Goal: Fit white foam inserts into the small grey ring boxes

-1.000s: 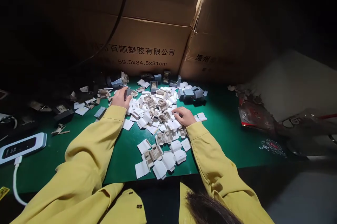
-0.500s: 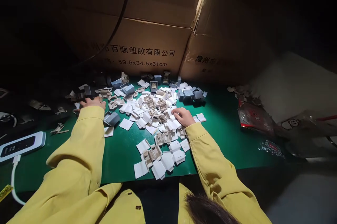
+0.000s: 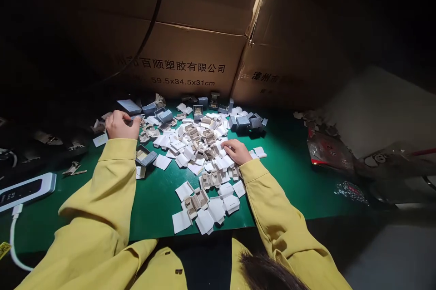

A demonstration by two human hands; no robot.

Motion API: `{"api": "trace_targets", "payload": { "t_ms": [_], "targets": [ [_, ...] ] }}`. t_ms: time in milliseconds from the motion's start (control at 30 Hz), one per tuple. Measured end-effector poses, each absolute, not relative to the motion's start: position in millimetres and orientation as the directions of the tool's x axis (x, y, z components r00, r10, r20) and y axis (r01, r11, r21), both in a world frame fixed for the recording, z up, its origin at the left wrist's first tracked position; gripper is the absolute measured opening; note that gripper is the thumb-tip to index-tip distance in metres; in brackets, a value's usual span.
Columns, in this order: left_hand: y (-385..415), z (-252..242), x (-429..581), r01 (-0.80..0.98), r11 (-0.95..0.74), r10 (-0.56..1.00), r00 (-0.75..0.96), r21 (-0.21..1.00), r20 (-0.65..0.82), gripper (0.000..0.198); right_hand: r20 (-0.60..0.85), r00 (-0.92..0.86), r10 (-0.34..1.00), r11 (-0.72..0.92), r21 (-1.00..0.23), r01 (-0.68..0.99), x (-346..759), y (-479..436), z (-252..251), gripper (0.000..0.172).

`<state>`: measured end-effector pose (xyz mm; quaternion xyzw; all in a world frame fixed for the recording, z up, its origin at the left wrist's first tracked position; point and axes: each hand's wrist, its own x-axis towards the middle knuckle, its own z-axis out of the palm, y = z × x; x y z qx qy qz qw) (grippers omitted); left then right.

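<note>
My left hand (image 3: 121, 125) is at the left of the heap, its fingers bent at the near edge of a small blue-grey box (image 3: 129, 106). The fingers look closed on that box, though their tips are partly hidden. Below this hand lies an open blue-grey box (image 3: 146, 156) on the green table (image 3: 153, 206). My right hand (image 3: 237, 151) rests at the right side of a heap of folded white card inserts (image 3: 184, 147). Its fingers are loosely extended over the cards, and I see nothing held in them.
More small blue-grey boxes (image 3: 243, 122) stand behind the heap, in front of large brown cartons (image 3: 184, 49). A white device (image 3: 27, 190) with a cable lies at left. Plastic packaging (image 3: 329, 150) and card scraps are at right.
My left hand has shifted slightly and its fingers have curled up from the table. A blue-grey box now shows above it. My right hand stays in place.
</note>
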<state>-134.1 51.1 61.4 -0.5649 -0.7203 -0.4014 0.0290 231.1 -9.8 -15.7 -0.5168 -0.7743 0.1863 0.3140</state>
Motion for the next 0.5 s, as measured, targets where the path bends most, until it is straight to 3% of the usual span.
{"api": "trace_targets", "payload": {
  "t_ms": [100, 167, 233, 300, 367, 433, 500],
  "targets": [
    [37.1, 58.8, -98.7, 0.664, -0.133, 0.803, -0.362, 0.736, 0.472, 0.035, 0.316, -0.236, 0.919, 0.389, -0.633, 0.67, 231.8, -7.0, -18.4, 0.03],
    [23.0, 51.6, -67.8, 0.295, -0.292, 0.872, -0.309, 0.91, 0.38, 0.046, 0.341, -0.182, 0.922, 0.37, -0.643, 0.67, 232.9, -5.0, -19.7, 0.035],
    [9.6, 42.0, -39.3, -0.2, -0.169, 0.985, -0.065, 0.965, 0.16, 0.046, 0.378, -0.075, 0.923, 0.33, -0.675, 0.659, 234.8, -3.8, -19.5, 0.041],
    [1.1, 32.4, -18.8, -0.499, 0.187, 0.968, 0.24, 0.846, -0.073, 0.039, 0.393, 0.078, 0.916, 0.274, -0.756, 0.594, 237.3, -3.7, -16.9, 0.049],
    [-0.5, 24.6, -8.3, -0.637, 0.43, 0.897, 0.381, 0.639, -0.224, 0.031, 0.358, 0.233, 0.904, 0.216, -0.854, 0.474, 239.4, -4.3, -11.2, 0.056],
    [3.8, 19.8, -4.9, -0.69, 0.513, 0.858, 0.427, 0.51, -0.285, 0.023, 0.296, 0.328, 0.897, 0.176, -0.921, 0.348, 239.1, -4.5, -2.0, 0.053],
    [10.8, 17.6, -4.0, -0.702, 0.525, 0.851, 0.441, 0.481, -0.284, 0.017, 0.249, 0.379, 0.891, 0.166, -0.957, 0.238, 233.6, -3.8, 9.9, 0.039]
  ]
}}
